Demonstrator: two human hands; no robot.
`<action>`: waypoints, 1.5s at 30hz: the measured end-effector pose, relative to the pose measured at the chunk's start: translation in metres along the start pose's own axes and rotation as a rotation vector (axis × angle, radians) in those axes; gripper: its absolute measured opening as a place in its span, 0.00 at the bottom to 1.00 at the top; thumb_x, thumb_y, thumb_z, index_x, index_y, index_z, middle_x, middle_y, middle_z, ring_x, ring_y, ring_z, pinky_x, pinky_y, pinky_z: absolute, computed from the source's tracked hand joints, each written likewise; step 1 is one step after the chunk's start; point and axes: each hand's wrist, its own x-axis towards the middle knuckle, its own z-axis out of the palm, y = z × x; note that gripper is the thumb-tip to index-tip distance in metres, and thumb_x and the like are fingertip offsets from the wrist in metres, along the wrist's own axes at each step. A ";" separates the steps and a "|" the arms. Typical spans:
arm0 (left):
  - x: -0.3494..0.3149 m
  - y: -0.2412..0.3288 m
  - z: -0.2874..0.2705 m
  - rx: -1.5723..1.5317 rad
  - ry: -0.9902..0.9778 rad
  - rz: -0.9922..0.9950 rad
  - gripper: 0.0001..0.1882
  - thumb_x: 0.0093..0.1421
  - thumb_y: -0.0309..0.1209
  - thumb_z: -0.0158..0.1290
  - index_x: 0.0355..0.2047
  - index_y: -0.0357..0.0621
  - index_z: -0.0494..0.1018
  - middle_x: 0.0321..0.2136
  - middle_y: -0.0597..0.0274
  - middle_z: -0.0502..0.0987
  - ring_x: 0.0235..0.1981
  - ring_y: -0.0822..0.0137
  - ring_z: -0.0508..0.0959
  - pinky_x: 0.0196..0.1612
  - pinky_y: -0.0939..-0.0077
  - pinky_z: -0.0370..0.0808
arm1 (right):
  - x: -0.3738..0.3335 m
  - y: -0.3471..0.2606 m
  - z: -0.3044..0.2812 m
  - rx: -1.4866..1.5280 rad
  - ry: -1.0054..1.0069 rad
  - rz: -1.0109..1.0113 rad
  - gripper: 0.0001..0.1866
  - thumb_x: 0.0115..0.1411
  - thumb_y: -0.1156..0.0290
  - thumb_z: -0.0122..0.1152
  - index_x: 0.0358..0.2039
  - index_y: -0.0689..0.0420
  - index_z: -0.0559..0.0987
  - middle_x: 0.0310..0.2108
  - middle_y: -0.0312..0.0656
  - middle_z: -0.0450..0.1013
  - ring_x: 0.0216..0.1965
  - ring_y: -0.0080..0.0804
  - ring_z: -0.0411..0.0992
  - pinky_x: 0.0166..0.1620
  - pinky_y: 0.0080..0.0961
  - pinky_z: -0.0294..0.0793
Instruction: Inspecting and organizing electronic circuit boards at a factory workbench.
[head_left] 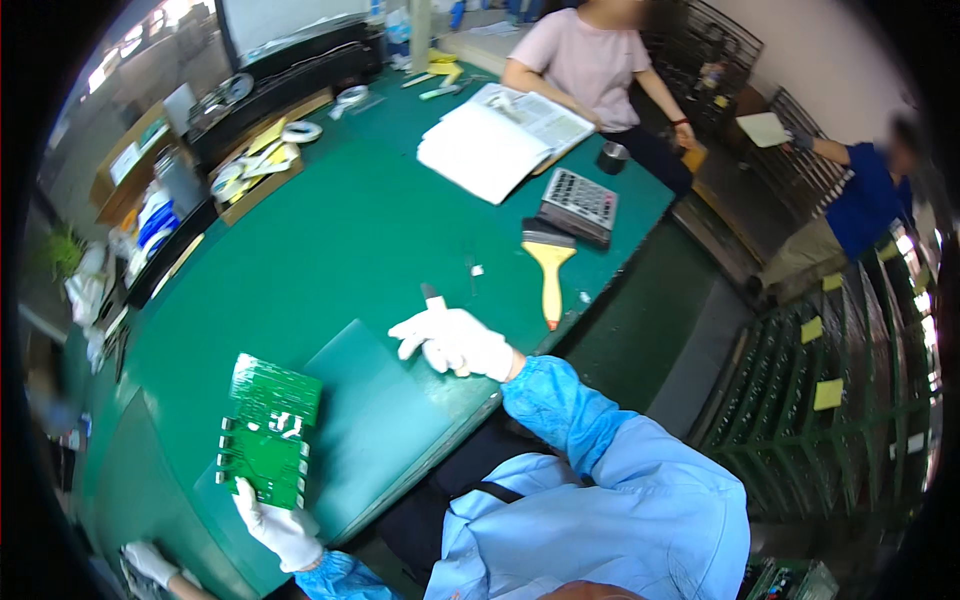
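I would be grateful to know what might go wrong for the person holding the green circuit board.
The left hand grips the green circuit board only by its lower edge, so it might tip or slip. The right hand rests near the table edge, holding a small tool that might roll off if released.

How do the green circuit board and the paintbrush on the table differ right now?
The green circuit board is held by its lower edge in the left hand; the paintbrush lies untouched beyond the right hand. The board is a flat green panel; the brush is narrow, with dark bristles and a yellow handle. Both are over the green table.
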 end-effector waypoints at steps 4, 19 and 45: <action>0.030 0.037 -0.057 0.502 0.126 0.429 0.18 0.64 0.30 0.48 0.52 0.33 0.67 0.47 0.56 0.73 0.44 0.66 0.74 0.51 0.72 0.70 | -0.006 -0.006 -0.002 -0.228 -0.020 -0.120 0.22 0.61 0.66 0.49 0.55 0.59 0.73 0.39 0.40 0.76 0.19 0.15 0.63 0.18 0.08 0.58; 0.021 0.040 -0.109 2.126 0.094 0.769 0.27 0.54 0.18 0.46 0.56 0.51 0.68 0.57 0.64 0.69 0.62 0.51 0.62 0.63 0.42 0.54 | -0.001 -0.003 0.012 -0.183 0.114 -0.051 0.21 0.65 0.62 0.46 0.49 0.64 0.76 0.33 0.42 0.76 0.16 0.15 0.62 0.17 0.13 0.59; -0.070 0.008 -0.099 1.999 0.448 0.787 0.27 0.52 0.30 0.49 0.55 0.54 0.66 0.59 0.57 0.64 0.62 0.50 0.60 0.61 0.41 0.55 | 0.094 0.103 0.199 -1.082 -0.928 -0.261 0.18 0.65 0.68 0.50 0.53 0.59 0.73 0.31 0.41 0.77 0.26 0.26 0.74 0.31 0.25 0.74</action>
